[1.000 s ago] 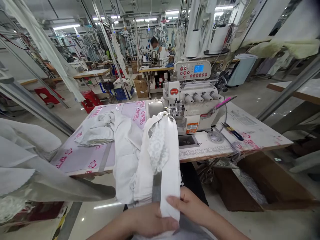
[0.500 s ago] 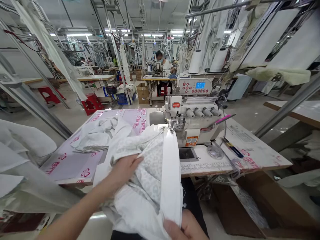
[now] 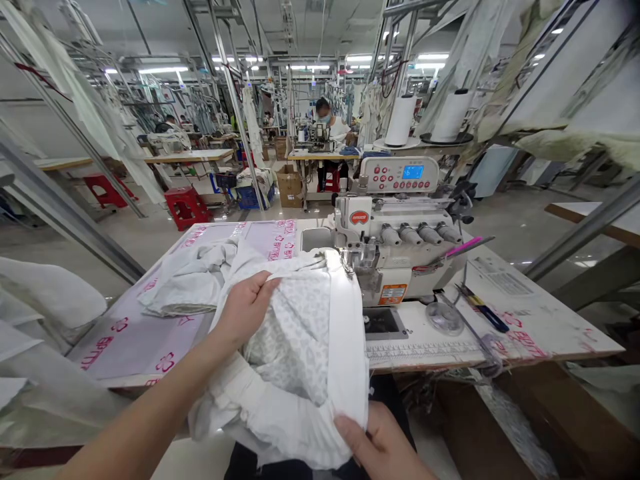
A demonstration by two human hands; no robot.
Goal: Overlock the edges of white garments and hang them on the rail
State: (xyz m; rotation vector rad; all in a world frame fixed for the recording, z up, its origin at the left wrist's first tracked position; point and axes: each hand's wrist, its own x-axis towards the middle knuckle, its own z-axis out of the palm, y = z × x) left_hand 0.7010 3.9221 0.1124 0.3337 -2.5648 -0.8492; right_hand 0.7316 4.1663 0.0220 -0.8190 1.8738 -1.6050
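Observation:
A white garment (image 3: pixel 295 333) with a faint spotted print and a plain white band (image 3: pixel 345 333) runs from the presser foot of a white overlock sewing machine (image 3: pixel 400 247) down over the table edge toward my lap. My left hand (image 3: pixel 247 303) pinches a fold of the garment on its left side, below the machine's foot. Lower down, my right hand (image 3: pixel 373 437) grips the near end of the band, thumb on top. The band lies fairly straight between the machine and my right hand. The fingers under the cloth are hidden.
Left on the sewing table lies a crumpled white cloth piece (image 3: pixel 187 277). To the right are thread snips (image 3: pixel 483 308), a clear round dish (image 3: pixel 444 319) and a pink-tipped tool (image 3: pixel 465 247). Thread cones (image 3: pixel 401 121) stand behind the machine. Farther off, a masked person (image 3: pixel 330 127) sits sewing.
My left hand has lifted and shifted the garment's fold upward, spreading the printed cloth and revealing a gathered edge below. My right hand keeps its hold on the band. The view has shifted slightly.

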